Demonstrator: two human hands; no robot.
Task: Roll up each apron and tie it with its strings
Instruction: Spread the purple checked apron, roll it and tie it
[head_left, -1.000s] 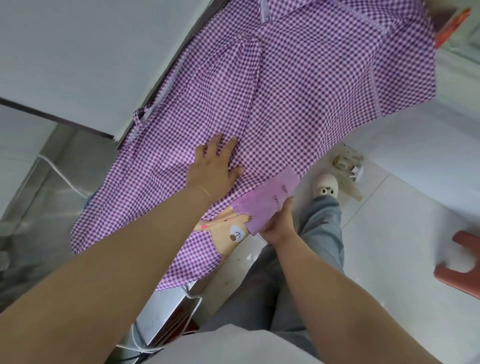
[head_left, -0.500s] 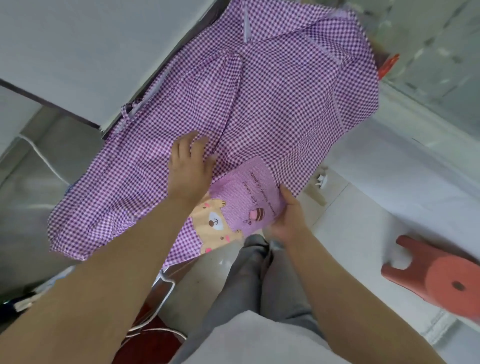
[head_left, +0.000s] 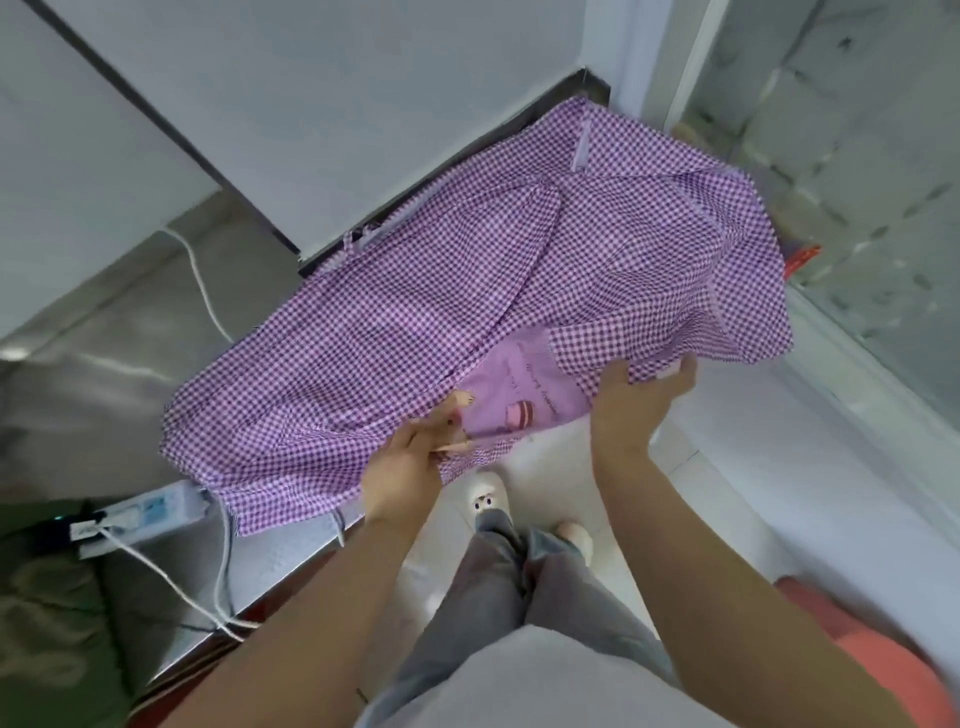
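White tiled floor and a steel counter here, and a purple gingham apron is spread over the counter's near edge, with its right part hanging out past the edge over the floor. A plain lilac pocket with a little cake print sits on the apron's near side. The right hand is pinching a folded-over flap at the apron's near right corner. The left hand is closed on the apron's hem just left of the pocket. A white power strip lies left of the apron's lower corner, cable trailing off it.
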